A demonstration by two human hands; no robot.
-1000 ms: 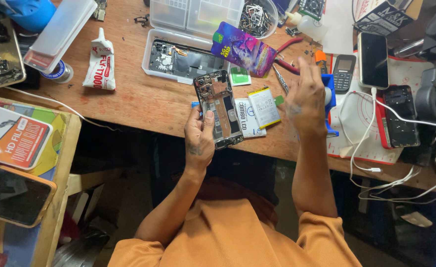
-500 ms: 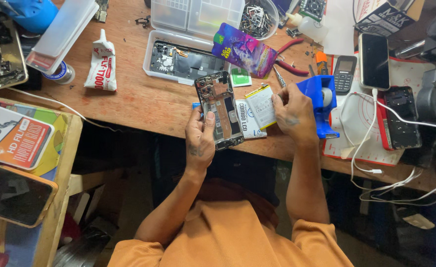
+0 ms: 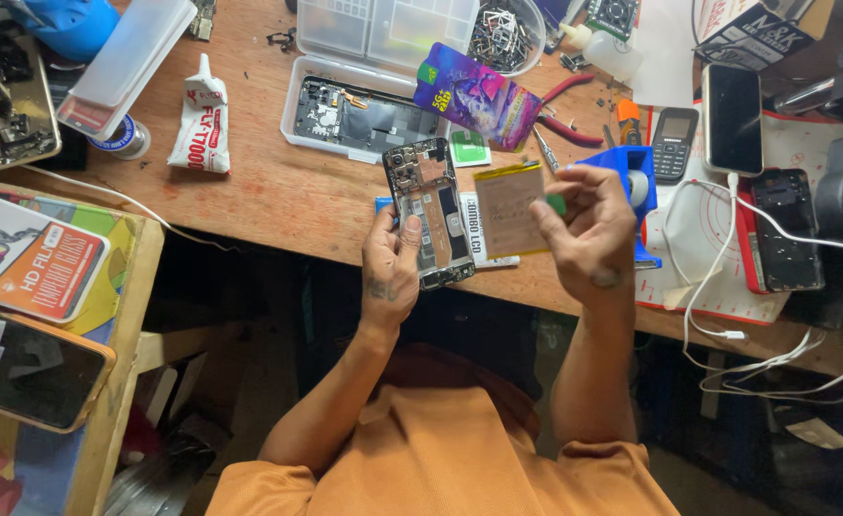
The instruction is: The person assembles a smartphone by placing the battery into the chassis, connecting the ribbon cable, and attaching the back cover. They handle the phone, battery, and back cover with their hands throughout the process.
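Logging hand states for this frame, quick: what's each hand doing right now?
Left hand: closed on the opened phone, back cover off.
Right hand: closed on a flat tan battery, lifted beside the phone.

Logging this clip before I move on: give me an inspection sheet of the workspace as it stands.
Surface: worn wooden bench, crowded along its far side.
Job's things: opened phone with its back off, insides showing; flat tan battery raised beside it.
Clutter: white glue tube, clear parts tray with another phone body, purple packet, red-handled pliers, blue holder, small keypad phone, dark smartphone.
Grippers: left hand grips the opened phone; right hand pinches the battery in its fingers.
Cables: white cables trail over the bench's right edge.
Surroundings: side shelf with printed cards; orange shirt.
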